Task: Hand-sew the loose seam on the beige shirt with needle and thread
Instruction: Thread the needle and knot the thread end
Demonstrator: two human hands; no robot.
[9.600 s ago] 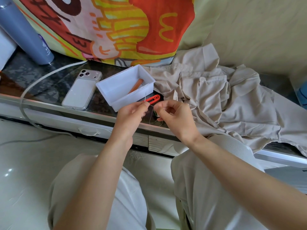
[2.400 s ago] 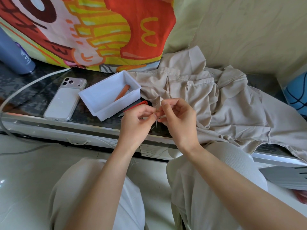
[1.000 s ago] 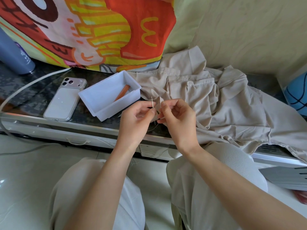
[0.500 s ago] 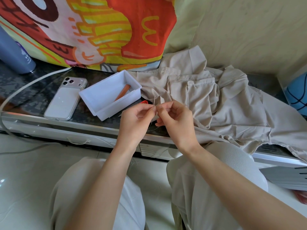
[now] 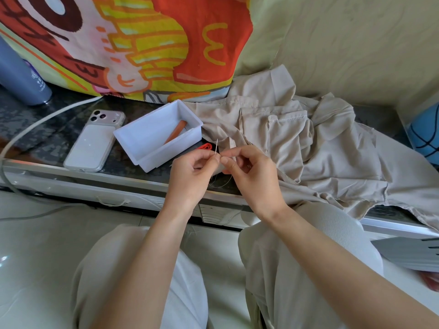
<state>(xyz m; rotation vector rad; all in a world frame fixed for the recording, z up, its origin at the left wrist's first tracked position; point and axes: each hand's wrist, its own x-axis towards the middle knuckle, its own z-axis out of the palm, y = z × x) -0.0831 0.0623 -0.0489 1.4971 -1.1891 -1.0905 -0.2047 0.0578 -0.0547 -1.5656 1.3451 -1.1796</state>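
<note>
Head view: left hand (image 5: 190,173) and right hand (image 5: 251,176) meet fingertip to fingertip over the front edge of the dark speckled table (image 5: 54,136). Left fingers (image 5: 209,160) pinch the thin silver needle (image 5: 216,146), which points up and slightly away. Right fingers (image 5: 226,161) pinch a fold of the crumpled beige shirt (image 5: 308,150) right beside the needle; whether they also touch the needle, cannot tell. Fine thread (image 5: 222,184) loops loosely below both hands. Shirt is heaped on the table to the right, one edge hanging off the front. White rectangular plastic tray (image 5: 142,143) sits left of the hands with an orange stick-like tool (image 5: 175,134) inside. Red plastic item (image 5: 206,146) lies between tray and shirt, partly hidden. White-cased smartphone (image 5: 95,141) lies face down left of the tray. Blue-grey bottle (image 5: 19,74) stands far left.
</note>
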